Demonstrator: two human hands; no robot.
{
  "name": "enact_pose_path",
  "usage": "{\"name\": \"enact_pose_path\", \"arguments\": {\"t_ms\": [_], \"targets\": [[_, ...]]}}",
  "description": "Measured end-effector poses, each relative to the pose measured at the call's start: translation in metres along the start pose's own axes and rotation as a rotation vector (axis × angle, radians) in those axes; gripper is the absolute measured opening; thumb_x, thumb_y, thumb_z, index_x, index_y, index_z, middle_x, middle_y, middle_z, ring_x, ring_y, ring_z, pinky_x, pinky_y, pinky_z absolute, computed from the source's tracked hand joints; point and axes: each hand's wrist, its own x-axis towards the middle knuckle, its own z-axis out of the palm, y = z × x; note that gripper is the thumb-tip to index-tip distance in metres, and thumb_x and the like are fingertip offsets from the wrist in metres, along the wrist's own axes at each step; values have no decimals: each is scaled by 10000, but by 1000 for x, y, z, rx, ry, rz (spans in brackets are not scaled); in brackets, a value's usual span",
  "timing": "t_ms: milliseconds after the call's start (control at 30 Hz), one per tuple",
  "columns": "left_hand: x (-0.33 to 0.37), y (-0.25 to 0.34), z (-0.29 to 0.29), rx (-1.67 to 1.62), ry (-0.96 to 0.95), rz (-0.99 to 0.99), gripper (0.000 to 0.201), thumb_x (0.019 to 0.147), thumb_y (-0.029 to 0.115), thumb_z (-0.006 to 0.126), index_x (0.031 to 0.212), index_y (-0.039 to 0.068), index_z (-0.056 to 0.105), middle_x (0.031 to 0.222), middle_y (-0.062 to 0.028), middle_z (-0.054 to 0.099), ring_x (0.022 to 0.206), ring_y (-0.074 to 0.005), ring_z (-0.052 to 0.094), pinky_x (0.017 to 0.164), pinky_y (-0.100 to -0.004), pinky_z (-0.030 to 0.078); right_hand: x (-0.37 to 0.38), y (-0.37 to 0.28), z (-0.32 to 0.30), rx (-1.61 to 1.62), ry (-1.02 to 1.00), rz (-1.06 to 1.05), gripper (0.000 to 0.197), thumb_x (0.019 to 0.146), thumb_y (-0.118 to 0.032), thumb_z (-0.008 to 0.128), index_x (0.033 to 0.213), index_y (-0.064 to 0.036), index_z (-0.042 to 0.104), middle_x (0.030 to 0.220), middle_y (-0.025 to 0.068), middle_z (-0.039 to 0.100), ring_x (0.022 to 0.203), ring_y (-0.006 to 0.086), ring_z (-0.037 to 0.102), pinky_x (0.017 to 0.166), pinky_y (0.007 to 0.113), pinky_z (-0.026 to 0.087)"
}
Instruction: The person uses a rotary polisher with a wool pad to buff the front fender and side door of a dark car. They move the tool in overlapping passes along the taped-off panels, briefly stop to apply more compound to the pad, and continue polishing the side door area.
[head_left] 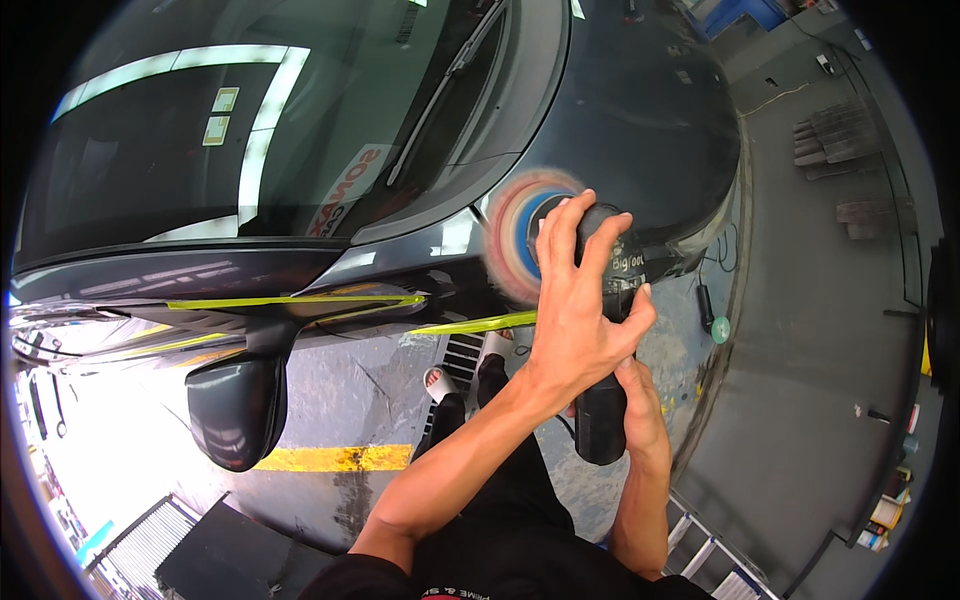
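One dark car (640, 110) stands in the bay, seen from above over its windscreen (200, 130) and front wing. One polisher (605, 330), black-bodied, is pressed to the paint just ahead of the windscreen's lower corner. Its single round pad (515, 235) sits flat against the panel and shows only as a blur of red, white and blue rings (spinning, by the look of it).

Two hands are on the machine. The left hand (580, 300) lies over the polisher's head, fingers spread and curled down over the housing, palm bearing on it. The right hand (640, 405) is wrapped round the rear grip lower down, fingers closed about the body; the fingertips themselves are hidden behind the tool.

Two strips of yellow-green tape (300, 300) run along the trim at the edge of the wing, one long, one shorter nearer the polisher. One wiper (450, 85) rests on the glass. One door mirror (238, 410) hangs below the taped edge, black and glossy.

On the floor: one yellow painted line (335, 458), partly behind the mirror, and one small green disc (720, 330) lying near the car's nose, well apart from the hands. The person's two sandalled feet (470, 365) show beneath the forearms, close to the car's side.
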Motion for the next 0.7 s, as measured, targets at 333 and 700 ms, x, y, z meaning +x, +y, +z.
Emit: {"name": "enact_pose_path", "arguments": {"t_ms": [333, 700], "targets": [[-14, -2, -55, 80, 61, -10, 661, 770, 89, 815, 1403, 42, 631, 1585, -229, 443, 1478, -442, 422, 1211, -539, 373, -4, 8, 41, -21, -96, -8, 528, 1094, -519, 612, 1121, 6, 664, 868, 88, 719, 721, 171, 708, 657, 326, 588], [-18, 2, -62, 48, 75, -24, 658, 776, 97, 809, 1407, 54, 623, 1587, -228, 432, 1472, -455, 413, 1211, -546, 367, -13, 6, 51, -20, -64, -9, 574, 1098, -552, 598, 1234, 5, 621, 896, 107, 724, 757, 180, 721, 691, 332, 604]]}}
